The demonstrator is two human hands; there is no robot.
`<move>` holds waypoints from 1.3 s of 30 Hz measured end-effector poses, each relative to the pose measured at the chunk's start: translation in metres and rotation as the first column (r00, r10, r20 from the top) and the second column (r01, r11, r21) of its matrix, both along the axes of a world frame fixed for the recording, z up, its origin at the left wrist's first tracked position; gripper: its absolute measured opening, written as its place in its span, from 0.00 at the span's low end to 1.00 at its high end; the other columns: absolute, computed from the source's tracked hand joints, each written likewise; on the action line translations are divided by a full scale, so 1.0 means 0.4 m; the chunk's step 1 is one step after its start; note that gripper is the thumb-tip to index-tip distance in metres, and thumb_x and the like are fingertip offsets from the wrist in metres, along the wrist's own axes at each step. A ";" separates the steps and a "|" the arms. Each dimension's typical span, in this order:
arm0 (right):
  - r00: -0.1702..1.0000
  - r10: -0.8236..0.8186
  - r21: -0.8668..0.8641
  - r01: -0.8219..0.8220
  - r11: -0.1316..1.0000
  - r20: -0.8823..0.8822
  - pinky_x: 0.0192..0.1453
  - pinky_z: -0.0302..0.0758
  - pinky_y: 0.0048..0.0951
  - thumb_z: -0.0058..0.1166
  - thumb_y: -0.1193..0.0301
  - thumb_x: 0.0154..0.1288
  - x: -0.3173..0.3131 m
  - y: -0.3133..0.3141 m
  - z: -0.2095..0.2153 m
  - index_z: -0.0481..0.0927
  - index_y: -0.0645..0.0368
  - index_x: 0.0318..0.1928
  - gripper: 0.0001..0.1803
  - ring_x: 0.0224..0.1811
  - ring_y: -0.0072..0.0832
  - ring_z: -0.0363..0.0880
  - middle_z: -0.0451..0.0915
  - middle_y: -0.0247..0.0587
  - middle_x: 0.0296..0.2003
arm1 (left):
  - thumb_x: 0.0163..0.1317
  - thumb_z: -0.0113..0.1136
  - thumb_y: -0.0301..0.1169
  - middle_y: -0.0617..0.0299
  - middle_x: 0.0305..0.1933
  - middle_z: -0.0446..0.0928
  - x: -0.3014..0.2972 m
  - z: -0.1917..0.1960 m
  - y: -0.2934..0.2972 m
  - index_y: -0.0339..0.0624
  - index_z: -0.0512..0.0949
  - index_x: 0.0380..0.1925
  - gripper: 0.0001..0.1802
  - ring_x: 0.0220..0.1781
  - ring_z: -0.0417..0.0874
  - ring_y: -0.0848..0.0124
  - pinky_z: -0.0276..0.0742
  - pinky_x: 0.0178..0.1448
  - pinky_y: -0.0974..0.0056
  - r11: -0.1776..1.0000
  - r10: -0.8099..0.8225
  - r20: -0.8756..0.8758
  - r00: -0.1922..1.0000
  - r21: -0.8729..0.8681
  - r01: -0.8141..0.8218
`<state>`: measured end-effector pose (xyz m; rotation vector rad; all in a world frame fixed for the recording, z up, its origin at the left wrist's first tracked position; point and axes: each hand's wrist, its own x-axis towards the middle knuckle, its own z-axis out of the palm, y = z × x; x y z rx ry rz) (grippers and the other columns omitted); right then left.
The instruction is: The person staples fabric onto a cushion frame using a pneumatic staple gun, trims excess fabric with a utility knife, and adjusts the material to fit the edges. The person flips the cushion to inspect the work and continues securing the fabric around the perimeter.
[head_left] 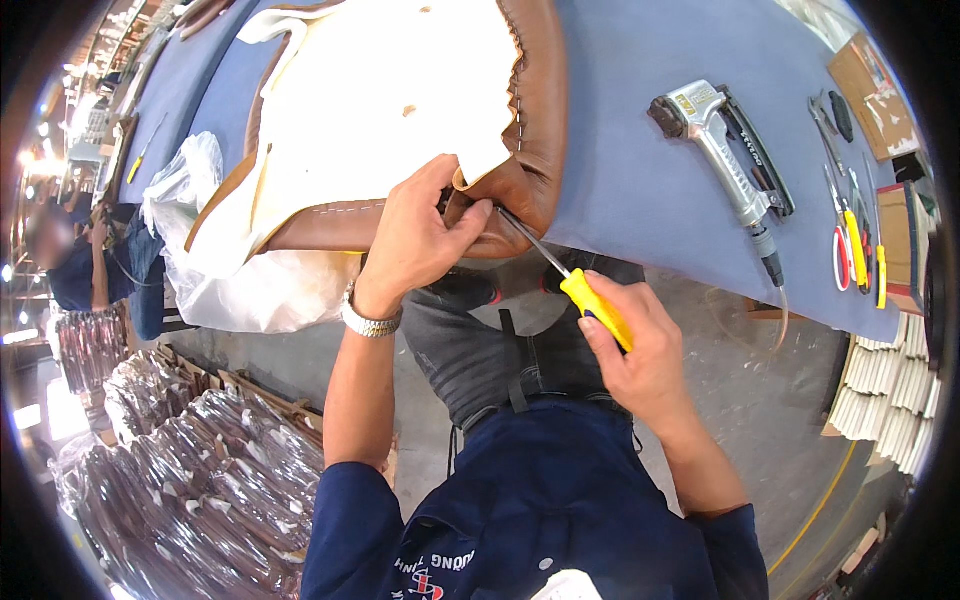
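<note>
A brown leather seat cushion (545, 90) lies upside down on the blue-covered table, its white lining (380, 100) showing and staples running along the folded edge. My left hand (425, 225) pinches the leather at the near right corner, thumb and fingers closed on the fold. In my right hand (640, 340) is a screwdriver (595, 305) with a yellow handle, gripped from below right. Its metal shaft slants up to the left, and the tip meets the leather at that corner, close to my left thumb. Just what the tip touches is hidden in the fold.
A silver staple gun (725, 150) with a hose lies right on the blue table (630, 130). Beyond it are red-handled scissors (841, 255), pliers and a yellow-handled tool (881, 275). Clear plastic (270, 290) hangs off the near edge. Wrapped brown pieces (200, 490) fill the lower left; another person (85, 250) is at far left.
</note>
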<state>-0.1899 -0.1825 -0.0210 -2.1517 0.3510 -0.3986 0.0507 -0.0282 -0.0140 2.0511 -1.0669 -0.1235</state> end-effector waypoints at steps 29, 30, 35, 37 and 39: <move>0.983 0.001 0.979 0.183 0.086 -0.184 0.25 0.74 0.25 0.54 0.61 0.80 -0.317 -0.066 -0.338 0.76 0.58 0.64 0.21 0.22 0.24 0.78 0.84 0.42 0.33 | 0.71 0.71 0.32 0.72 0.29 0.78 -0.045 0.013 -0.131 0.37 0.80 0.33 0.12 0.33 0.72 0.85 0.71 0.39 0.75 0.867 -0.001 -0.517 0.856 -0.426 -0.257; 0.965 -0.158 0.970 0.184 -0.161 -0.209 0.24 0.72 0.25 0.53 0.60 0.81 -0.342 -0.048 -0.354 0.76 0.56 0.64 0.20 0.22 0.24 0.77 0.84 0.41 0.34 | 0.71 0.71 0.32 0.71 0.30 0.79 -0.038 0.004 -0.137 0.37 0.81 0.35 0.11 0.34 0.73 0.85 0.72 0.40 0.75 0.875 -0.015 -0.503 0.864 -0.425 -0.233; 0.681 -0.549 0.740 -0.014 -0.672 -0.485 0.22 0.69 0.23 0.49 0.60 0.82 -0.305 -0.114 -0.378 0.73 0.52 0.68 0.21 0.22 0.22 0.74 0.83 0.39 0.40 | 0.70 0.72 0.34 0.69 0.36 0.82 -0.001 -0.013 -0.106 0.36 0.82 0.41 0.12 0.37 0.75 0.84 0.73 0.44 0.75 0.877 -0.217 -0.553 0.805 -0.473 -0.089; 0.946 -0.299 0.960 0.042 -0.277 -0.128 0.21 0.68 0.21 0.51 0.62 0.79 -0.297 -0.146 -0.209 0.70 0.55 0.71 0.25 0.24 0.20 0.75 0.81 0.39 0.38 | 0.68 0.73 0.34 0.67 0.40 0.83 0.006 0.011 -0.039 0.35 0.82 0.43 0.14 0.41 0.78 0.82 0.75 0.47 0.73 0.913 -0.208 -0.449 0.869 -0.408 0.008; 0.949 -0.089 0.882 0.315 0.350 -0.303 0.21 0.68 0.21 0.53 0.64 0.78 -0.302 -0.148 -0.078 0.69 0.57 0.72 0.27 0.25 0.19 0.75 0.80 0.38 0.37 | 0.60 0.79 0.37 0.61 0.50 0.85 0.005 0.025 0.006 0.38 0.84 0.42 0.17 0.52 0.83 0.71 0.78 0.59 0.63 0.940 -0.216 -0.241 0.946 -0.314 0.135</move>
